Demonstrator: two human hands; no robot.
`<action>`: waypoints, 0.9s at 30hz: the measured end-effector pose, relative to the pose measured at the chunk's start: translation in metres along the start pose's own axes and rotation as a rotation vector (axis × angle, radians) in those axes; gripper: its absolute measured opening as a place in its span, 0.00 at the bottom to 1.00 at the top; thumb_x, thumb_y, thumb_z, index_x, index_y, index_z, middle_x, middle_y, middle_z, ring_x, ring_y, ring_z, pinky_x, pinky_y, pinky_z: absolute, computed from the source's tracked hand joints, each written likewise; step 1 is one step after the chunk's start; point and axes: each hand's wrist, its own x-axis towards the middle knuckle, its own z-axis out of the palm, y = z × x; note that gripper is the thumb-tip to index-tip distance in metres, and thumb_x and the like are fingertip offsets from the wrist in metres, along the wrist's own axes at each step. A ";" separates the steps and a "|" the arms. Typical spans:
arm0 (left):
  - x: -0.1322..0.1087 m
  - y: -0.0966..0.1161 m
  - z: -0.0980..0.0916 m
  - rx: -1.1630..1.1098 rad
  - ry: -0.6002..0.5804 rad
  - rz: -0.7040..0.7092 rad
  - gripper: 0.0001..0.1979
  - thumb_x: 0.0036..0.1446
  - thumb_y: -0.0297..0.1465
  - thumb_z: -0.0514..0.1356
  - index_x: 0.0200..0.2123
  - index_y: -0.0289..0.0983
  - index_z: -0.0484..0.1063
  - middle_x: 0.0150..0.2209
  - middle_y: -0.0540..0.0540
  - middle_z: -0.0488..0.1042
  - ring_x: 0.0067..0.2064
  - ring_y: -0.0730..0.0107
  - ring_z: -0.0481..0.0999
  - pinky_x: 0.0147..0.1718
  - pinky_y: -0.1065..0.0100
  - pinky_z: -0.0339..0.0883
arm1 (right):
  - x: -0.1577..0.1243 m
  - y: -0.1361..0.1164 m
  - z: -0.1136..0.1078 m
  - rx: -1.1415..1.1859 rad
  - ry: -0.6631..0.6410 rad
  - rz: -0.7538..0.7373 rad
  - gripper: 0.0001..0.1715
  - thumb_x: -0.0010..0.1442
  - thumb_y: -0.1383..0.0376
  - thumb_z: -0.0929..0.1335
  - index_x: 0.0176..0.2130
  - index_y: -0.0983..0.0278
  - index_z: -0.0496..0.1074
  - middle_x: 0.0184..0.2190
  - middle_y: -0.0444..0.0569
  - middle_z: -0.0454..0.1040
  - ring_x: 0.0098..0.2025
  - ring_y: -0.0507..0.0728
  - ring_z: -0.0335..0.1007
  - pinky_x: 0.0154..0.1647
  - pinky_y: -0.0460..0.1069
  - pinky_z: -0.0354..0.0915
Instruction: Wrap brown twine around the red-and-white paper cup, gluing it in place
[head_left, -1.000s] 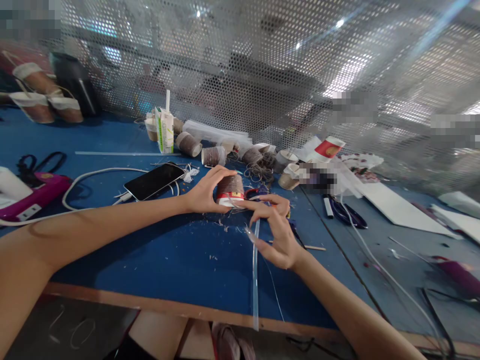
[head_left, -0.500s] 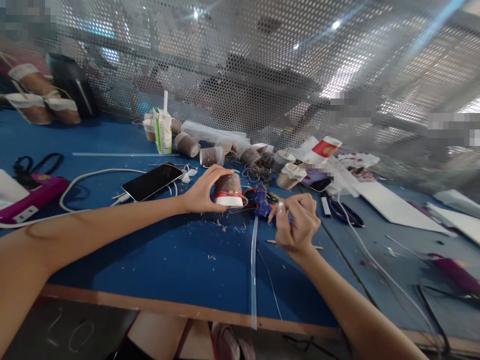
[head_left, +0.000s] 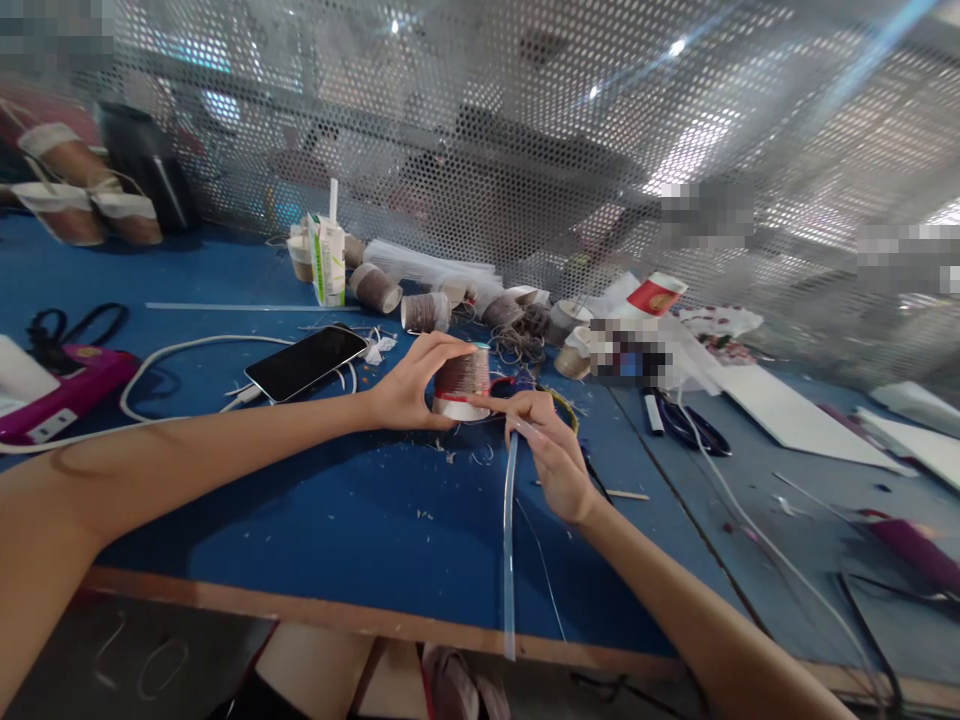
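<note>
My left hand (head_left: 412, 385) is closed round a paper cup (head_left: 461, 380) wound with brown twine, gripping its side between thumb and fingers. A red band and a bare white rim show at the cup's lower end. My right hand (head_left: 551, 445) has its index finger stretched out, the tip touching the cup near the red band, while the other fingers bend partly. Behind it lies a blue glue gun (head_left: 525, 382), mostly hidden. A long translucent glue stick (head_left: 509, 550) runs from under the right hand toward the table's front edge.
A phone (head_left: 306, 362) with a white cable lies left, near a purple power strip (head_left: 71, 395). Behind stand a drink carton (head_left: 327, 262), twine-wound cups (head_left: 425, 312) and tangled twine (head_left: 525, 335). White boards (head_left: 802, 415) lie right. A perforated metal screen (head_left: 450, 130) rises at the back.
My right hand has moved left from beside the glue gun to the cup, and its index finger has straightened. The cup, still in my left hand, has shifted slightly right.
</note>
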 end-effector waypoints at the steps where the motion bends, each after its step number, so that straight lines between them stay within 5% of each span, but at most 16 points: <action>1: 0.000 0.000 0.000 0.000 -0.003 0.010 0.41 0.46 0.41 0.70 0.61 0.42 0.58 0.55 0.38 0.67 0.55 0.51 0.69 0.54 0.47 0.68 | 0.001 0.001 0.000 0.037 0.036 0.021 0.21 0.65 0.52 0.60 0.25 0.59 0.65 0.29 0.50 0.70 0.42 0.63 0.69 0.47 0.58 0.63; 8: -0.001 0.000 0.000 0.028 0.002 0.012 0.42 0.44 0.36 0.71 0.61 0.41 0.57 0.54 0.38 0.68 0.55 0.52 0.69 0.54 0.49 0.68 | 0.014 0.009 -0.010 0.320 0.331 0.284 0.22 0.61 0.52 0.60 0.21 0.59 0.60 0.18 0.47 0.68 0.30 0.61 0.73 0.34 0.53 0.61; 11: -0.001 0.000 -0.001 0.023 -0.017 -0.008 0.42 0.45 0.36 0.71 0.61 0.41 0.57 0.55 0.38 0.68 0.55 0.51 0.68 0.55 0.48 0.67 | 0.012 0.010 -0.012 0.243 0.357 0.218 0.23 0.61 0.50 0.59 0.21 0.58 0.60 0.19 0.48 0.69 0.30 0.61 0.71 0.36 0.55 0.62; 17: 0.000 0.003 0.001 0.060 -0.032 0.002 0.42 0.47 0.42 0.71 0.61 0.42 0.57 0.56 0.37 0.69 0.55 0.50 0.69 0.55 0.46 0.67 | 0.000 -0.012 -0.003 -0.252 -0.127 -0.111 0.21 0.67 0.54 0.57 0.27 0.59 0.66 0.32 0.51 0.75 0.42 0.62 0.62 0.46 0.60 0.63; 19: 0.001 0.004 0.002 0.059 -0.012 0.035 0.41 0.49 0.42 0.70 0.62 0.42 0.56 0.55 0.37 0.69 0.55 0.50 0.70 0.54 0.47 0.68 | -0.001 -0.016 -0.002 -0.303 -0.176 -0.129 0.20 0.67 0.54 0.57 0.29 0.59 0.67 0.36 0.52 0.76 0.43 0.62 0.61 0.48 0.60 0.63; 27: 0.001 0.002 0.003 -0.018 0.034 0.068 0.40 0.53 0.40 0.67 0.65 0.40 0.54 0.55 0.35 0.67 0.57 0.53 0.69 0.55 0.48 0.71 | 0.006 0.009 -0.006 -0.008 0.192 0.016 0.28 0.66 0.48 0.57 0.20 0.59 0.62 0.22 0.48 0.66 0.35 0.60 0.64 0.41 0.57 0.62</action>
